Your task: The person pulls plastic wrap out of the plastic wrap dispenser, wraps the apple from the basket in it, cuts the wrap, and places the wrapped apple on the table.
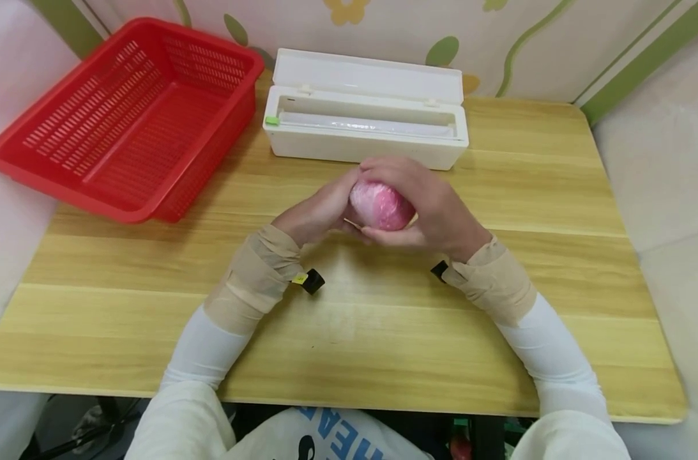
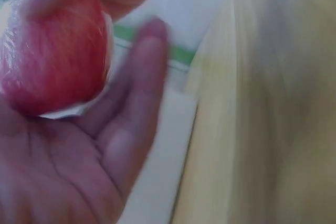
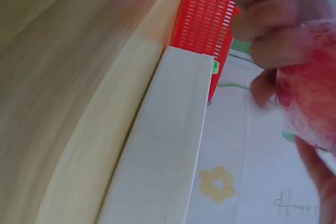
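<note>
A red apple (image 1: 385,206) wrapped in clear cling film is held between both hands above the table, in front of the white box. From the left, my left hand (image 1: 321,207) cups it; in the left wrist view the palm lies under the apple, with blurred fingers beside it. My right hand (image 1: 443,207) grips the apple from the right, fingers over the top and thumb below. In the right wrist view the wrapped apple (image 3: 312,95) is partly cut off by the frame's edge. Crinkled film shines on its skin.
A white cling film dispenser (image 1: 363,148) stands behind the hands, lid raised, a film roll (image 1: 366,124) inside and a green slider (image 1: 272,120) at its left end. At the back left is a red perforated basket (image 1: 205,169). All stand on a wooden table (image 1: 349,345).
</note>
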Demonstrator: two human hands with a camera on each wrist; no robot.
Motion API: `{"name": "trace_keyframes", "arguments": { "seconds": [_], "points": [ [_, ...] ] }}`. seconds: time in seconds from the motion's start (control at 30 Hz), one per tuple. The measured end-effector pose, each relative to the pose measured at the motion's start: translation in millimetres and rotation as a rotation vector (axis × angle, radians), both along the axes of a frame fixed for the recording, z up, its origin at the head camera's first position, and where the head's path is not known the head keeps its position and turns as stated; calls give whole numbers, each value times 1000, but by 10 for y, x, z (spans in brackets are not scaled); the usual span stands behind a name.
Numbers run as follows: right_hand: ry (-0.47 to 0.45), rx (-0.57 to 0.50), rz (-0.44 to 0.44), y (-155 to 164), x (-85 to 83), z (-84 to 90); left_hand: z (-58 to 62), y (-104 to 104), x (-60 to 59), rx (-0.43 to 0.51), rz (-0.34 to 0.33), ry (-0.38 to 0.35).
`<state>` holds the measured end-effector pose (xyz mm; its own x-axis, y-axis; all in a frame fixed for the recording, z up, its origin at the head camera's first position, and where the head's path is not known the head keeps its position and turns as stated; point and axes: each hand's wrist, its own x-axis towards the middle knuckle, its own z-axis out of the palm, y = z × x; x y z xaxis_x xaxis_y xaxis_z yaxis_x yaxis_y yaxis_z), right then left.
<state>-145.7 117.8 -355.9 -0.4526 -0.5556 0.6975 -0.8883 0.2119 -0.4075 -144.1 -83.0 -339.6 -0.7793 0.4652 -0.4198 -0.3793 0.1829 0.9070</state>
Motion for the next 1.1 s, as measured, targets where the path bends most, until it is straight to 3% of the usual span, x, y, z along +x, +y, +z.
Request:
{"name": "trace_keyframes", "arguments": {
  "seconds": [0.1, 0.17, 0.3, 0.37, 0.4, 0.5, 0.57, 0.63, 0.8, 1.0, 1.1],
  "points": [
    [-85, -73, -93, 33, -32, 0, 2, -46, -7, 48, -16, 151],
    [-160, -103, -166, 67, -50, 1, 0, -71, -18, 66, -67, 332],
    [-386, -122, -260, 129, -54, 14, -24, -55, -22, -37, -224, 746],
    [-497, -105, -290, 135, -37, 33, -48, -20, -7, -109, -256, 862],
    [-538, -92, -303, 133, -33, 40, -63, -5, 0, -133, -259, 883],
    [-606, -42, -303, 122, -34, 61, -105, 12, -14, -126, -213, 895],
    [-636, -43, -257, 123, -56, 66, -121, -17, -47, -111, -165, 873],
    [-652, -69, -193, 130, -80, 73, -119, -55, -91, -63, -103, 813],
    [-625, -137, -86, 128, -112, 75, -80, -146, -169, 52, 23, 569],
    [-544, -149, -113, 112, -137, 44, -38, -181, -187, 97, -11, 463],
    [-557, -138, -123, 131, -143, 38, -32, -216, -189, 46, -63, 458]
  ]
}}
